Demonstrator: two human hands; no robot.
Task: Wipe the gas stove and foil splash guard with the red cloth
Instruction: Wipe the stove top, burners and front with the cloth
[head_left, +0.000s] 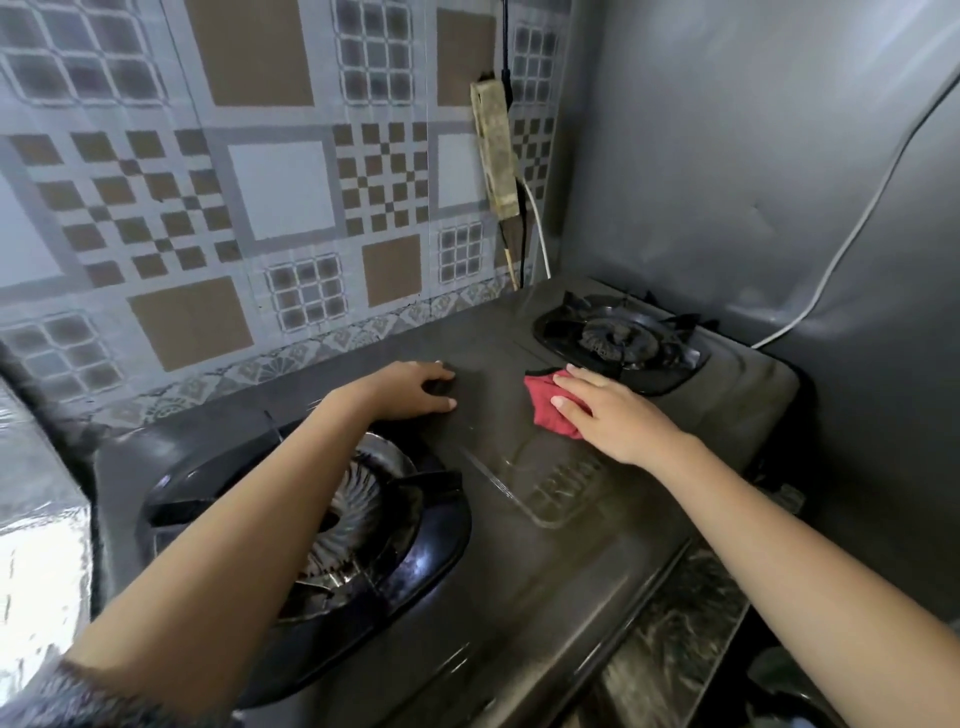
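A dark grey two-burner gas stove (519, 545) fills the lower middle of the view. My right hand (608, 415) lies flat on the red cloth (545, 410), pressing it on the stove top between the two burners. My left hand (415, 389) rests palm down on the stove top near its back edge, fingers curled, holding nothing. My left forearm crosses over the near left burner (343, 514). The far right burner (618, 338) is uncovered. A crinkled foil splash guard (41, 519) stands at the stove's left side.
A patterned tile-print wall (260, 208) runs behind the stove. A grimy power strip (496, 150) hangs on it with cables below. A grey metallic panel (753, 182) stands at the right, with a white cable (852, 244) running down it. A dark speckled counter edge (675, 649) lies under the stove.
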